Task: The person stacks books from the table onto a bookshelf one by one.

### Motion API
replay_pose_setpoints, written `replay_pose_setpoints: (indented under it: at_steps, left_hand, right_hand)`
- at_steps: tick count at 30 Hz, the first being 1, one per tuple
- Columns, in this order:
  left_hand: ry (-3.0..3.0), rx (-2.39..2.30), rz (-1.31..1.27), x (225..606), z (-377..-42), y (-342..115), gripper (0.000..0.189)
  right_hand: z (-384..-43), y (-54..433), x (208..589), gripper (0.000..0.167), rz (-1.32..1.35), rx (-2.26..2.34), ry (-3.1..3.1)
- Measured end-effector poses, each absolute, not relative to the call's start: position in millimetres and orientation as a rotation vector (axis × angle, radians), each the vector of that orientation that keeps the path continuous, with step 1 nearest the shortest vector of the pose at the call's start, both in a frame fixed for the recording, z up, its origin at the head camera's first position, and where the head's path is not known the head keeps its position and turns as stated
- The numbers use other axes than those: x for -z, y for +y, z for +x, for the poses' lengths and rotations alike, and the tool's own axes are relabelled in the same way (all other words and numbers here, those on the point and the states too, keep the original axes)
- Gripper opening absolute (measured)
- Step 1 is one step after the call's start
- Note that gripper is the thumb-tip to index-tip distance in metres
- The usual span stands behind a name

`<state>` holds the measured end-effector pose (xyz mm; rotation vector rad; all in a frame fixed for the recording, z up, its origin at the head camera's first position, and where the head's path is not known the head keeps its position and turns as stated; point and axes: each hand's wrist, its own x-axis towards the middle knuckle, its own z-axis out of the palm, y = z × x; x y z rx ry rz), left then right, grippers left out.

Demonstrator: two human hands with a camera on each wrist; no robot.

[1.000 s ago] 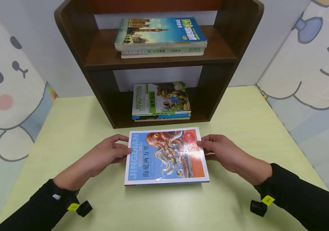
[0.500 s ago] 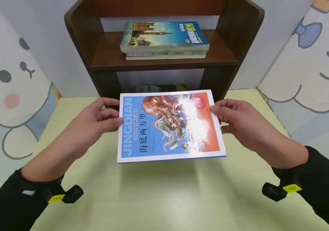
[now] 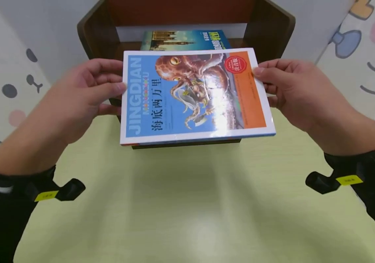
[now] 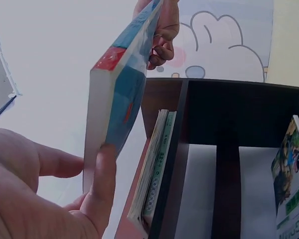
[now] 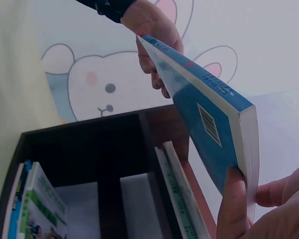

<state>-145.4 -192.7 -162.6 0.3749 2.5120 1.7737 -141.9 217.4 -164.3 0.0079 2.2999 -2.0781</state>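
A book (image 3: 194, 95) with an octopus on its blue and orange cover is held up level by both hands, well above the table. My left hand (image 3: 85, 87) pinches its left edge, thumb on top and fingers beneath. At the opposite edge my right hand (image 3: 299, 87) grips the same way. In the right wrist view the blue back cover with a barcode (image 5: 209, 124) shows from below. Behind the book, on the upper shelf, lies a book with a clock tower cover (image 3: 181, 39), partly covered by the held one in the head view.
The dark wooden bookshelf (image 3: 187, 12) stands at the back of the pale green table (image 3: 181, 197). On its lower shelf lie several books (image 5: 40, 204), seen in the wrist views. Walls with cartoon drawings (image 3: 16, 87) flank both sides.
Both hands have lifted the octopus book off the table and carried it up and forward. It now overlaps the bookshelf's upper shelf in the head view and hides the lower one.
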Motion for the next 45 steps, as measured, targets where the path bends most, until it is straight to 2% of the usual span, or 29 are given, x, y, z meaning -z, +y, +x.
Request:
replay_pose_setpoints:
  at_steps: [7,14,22,33,38,45]
  left_hand:
    - [2.577,-1.775,0.345,134.1,-173.7,-187.5,0.051]
    - [2.700,-1.763,0.302,105.5,-202.5,-177.0,0.050]
    - [2.930,-1.560,0.178,83.7,-238.9,-160.7,0.055]
    - [3.061,-1.100,0.126,82.6,-275.6,-147.2,0.057]
    - [3.142,-0.790,0.148,83.7,-284.0,-137.1,0.061]
    - [3.143,-0.631,0.156,90.7,-293.1,-130.5,0.059]
  right_hand:
    - [-171.8,210.9,135.2,0.048,0.052,2.081,2.373]
    - [-204.3,200.9,106.6,0.065,0.090,2.090,2.453]
    - [-243.9,184.5,87.8,0.062,0.170,1.866,2.666]
    - [-283.6,169.2,87.1,0.061,0.165,1.163,3.059]
    - [-291.7,172.7,87.4,0.061,0.140,0.975,3.122]
    - [-304.1,168.9,91.2,0.061,0.151,0.876,3.118]
